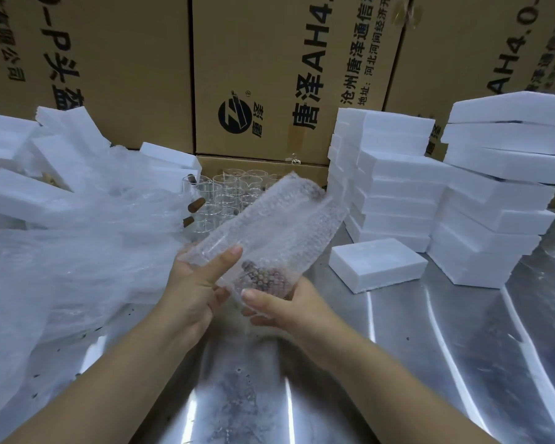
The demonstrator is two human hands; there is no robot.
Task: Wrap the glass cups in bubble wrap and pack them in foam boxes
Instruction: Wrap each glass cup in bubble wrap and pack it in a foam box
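Btwn L+R fingers (221,264): bubble-wrap bundle (269,225)

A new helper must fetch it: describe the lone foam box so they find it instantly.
Look at the shiny metal table, right side, where white foam boxes stand in tall stacks. Just before them lies the lone foam box, flat on the table, unstacked.
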